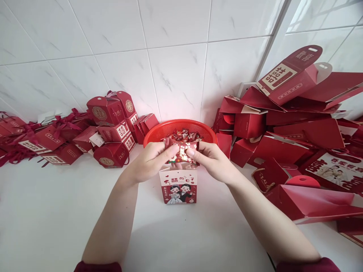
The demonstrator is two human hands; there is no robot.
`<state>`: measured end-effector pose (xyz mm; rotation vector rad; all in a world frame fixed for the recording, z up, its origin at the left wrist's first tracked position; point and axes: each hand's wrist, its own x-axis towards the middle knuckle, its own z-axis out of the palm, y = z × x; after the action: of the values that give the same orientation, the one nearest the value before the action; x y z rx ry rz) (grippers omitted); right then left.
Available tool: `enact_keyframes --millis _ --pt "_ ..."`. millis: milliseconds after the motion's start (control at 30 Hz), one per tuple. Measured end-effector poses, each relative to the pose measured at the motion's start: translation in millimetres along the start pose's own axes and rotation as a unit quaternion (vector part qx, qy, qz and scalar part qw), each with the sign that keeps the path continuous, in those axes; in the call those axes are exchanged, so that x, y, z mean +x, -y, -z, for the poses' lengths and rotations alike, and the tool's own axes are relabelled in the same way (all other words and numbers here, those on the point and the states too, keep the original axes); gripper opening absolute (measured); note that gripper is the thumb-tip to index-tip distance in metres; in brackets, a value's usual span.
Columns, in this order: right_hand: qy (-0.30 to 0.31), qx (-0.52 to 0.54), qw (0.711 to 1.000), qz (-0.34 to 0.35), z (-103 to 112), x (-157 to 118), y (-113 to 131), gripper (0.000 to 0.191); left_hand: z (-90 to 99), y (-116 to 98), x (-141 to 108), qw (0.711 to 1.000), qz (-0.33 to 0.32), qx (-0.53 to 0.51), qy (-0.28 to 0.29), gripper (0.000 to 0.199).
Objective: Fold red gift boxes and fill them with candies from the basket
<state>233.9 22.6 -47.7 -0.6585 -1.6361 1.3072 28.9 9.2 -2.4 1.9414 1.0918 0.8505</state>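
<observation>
Red and gold, a wrapped packet [183, 148] is pinched by the left hand [151, 160] and right hand [213, 160], over the open top of a cartoon-couple gift box [179, 189]; behind stands a red mesh basket [152, 133] of wrapped sweets [185, 135].

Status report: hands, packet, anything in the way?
Left hand and right hand both gripping red packet. Hands and packet partly hide the top of the printed box. Red basket behind it.

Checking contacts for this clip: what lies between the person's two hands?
A red packet lies between the left hand and right hand, held by both; the head view shows this.
</observation>
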Motion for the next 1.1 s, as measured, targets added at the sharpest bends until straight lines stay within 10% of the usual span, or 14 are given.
enact_keyframes --millis 567,800,1100 --pt "-0.003 -0.047 0.999 0.017 12 -13 19 0.034 4.1 7 6 0.984 0.004 -0.106 0.145 0.053" --pt "-0.100 -0.055 0.993 -0.021 4 -7 16 0.041 -8.5 3 7 0.992 0.037 -0.117 -0.012 0.037" --pt "-0.041 -0.004 0.998 -0.052 2 -4 11 0.043 -18.5 7 12 0.970 0.065 -0.231 0.042 0.033"
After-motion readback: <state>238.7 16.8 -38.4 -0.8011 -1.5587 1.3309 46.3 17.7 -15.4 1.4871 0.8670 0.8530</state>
